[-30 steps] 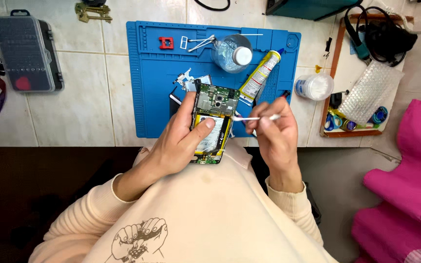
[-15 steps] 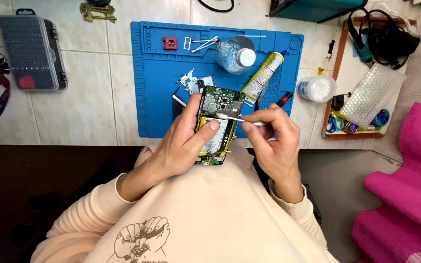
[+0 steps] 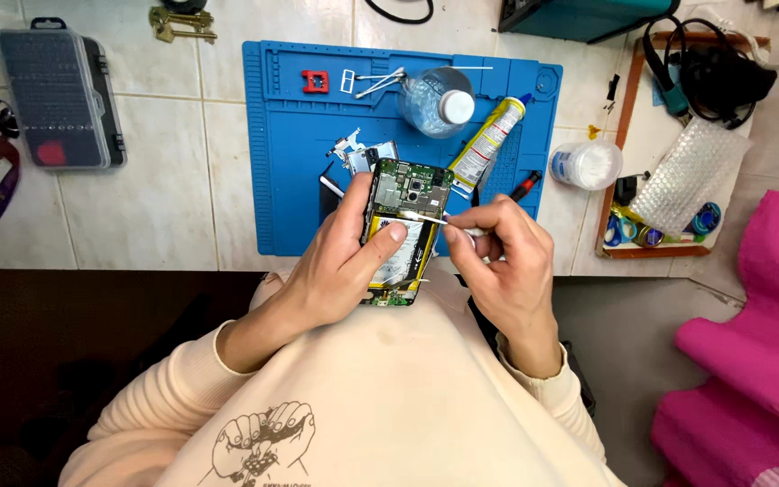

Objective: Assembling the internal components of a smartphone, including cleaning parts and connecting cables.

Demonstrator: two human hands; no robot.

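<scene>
My left hand grips an opened phone with its back off, green circuit board and battery showing, thumb lying across the battery. My right hand pinches a cotton swab whose tip rests on the board's lower edge, just above my left thumb. Both hands hover over the near edge of a blue work mat.
On the mat lie a clear bottle, a glue tube, tweezers, a red part and loose phone parts. A grey bit case sits left. A swab tub and a wooden tray stand right.
My right hand has moved left, bringing the swab from off the phone's right side onto the circuit board. The left hand keeps its hold on the phone.
</scene>
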